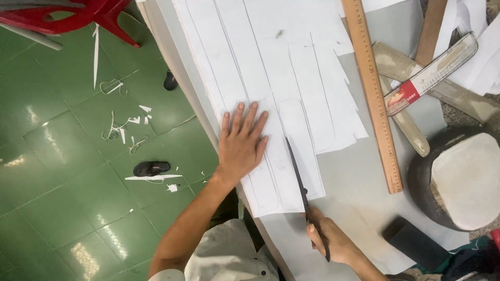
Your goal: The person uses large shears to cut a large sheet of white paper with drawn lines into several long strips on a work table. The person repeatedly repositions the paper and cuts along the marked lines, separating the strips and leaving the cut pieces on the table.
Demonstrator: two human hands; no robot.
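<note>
White paper sheet — one, two hands, scissors

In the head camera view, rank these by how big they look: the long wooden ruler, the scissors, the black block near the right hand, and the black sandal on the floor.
1. Long wooden ruler.
2. Scissors.
3. Black block.
4. Black sandal, though it lies on the floor, farther from the camera, so its real size is unsure.
</note>
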